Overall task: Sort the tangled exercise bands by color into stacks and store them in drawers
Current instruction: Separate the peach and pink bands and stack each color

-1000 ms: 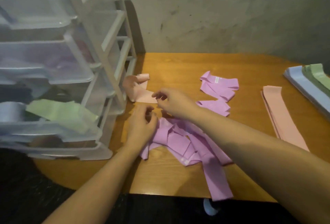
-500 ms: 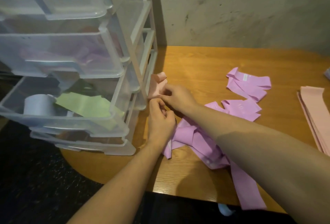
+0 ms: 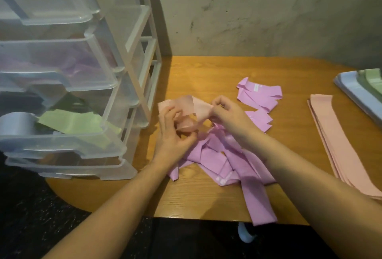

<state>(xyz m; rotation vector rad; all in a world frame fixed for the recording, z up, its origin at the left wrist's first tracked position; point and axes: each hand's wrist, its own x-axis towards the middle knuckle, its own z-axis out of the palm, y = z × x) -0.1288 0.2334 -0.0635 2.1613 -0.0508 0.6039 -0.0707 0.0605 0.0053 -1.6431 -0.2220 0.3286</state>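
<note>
A crumpled peach band is lifted just above the table between both hands. My left hand pinches its lower folds and my right hand pinches its right end. Under my wrists lies a tangled pile of purple bands, one strip hanging over the table's front edge. More purple bands lie folded behind my right hand. A flat stack of peach bands lies at the right.
A clear plastic drawer unit stands at the left with drawers pulled out; one holds green bands and a grey roll. Grey-blue and green bands are stacked at the far right. A concrete wall backs the wooden table.
Both hands have taken the peach band from beside the drawer unit, lifted it and pulled it apart. The camera view has also shifted.
</note>
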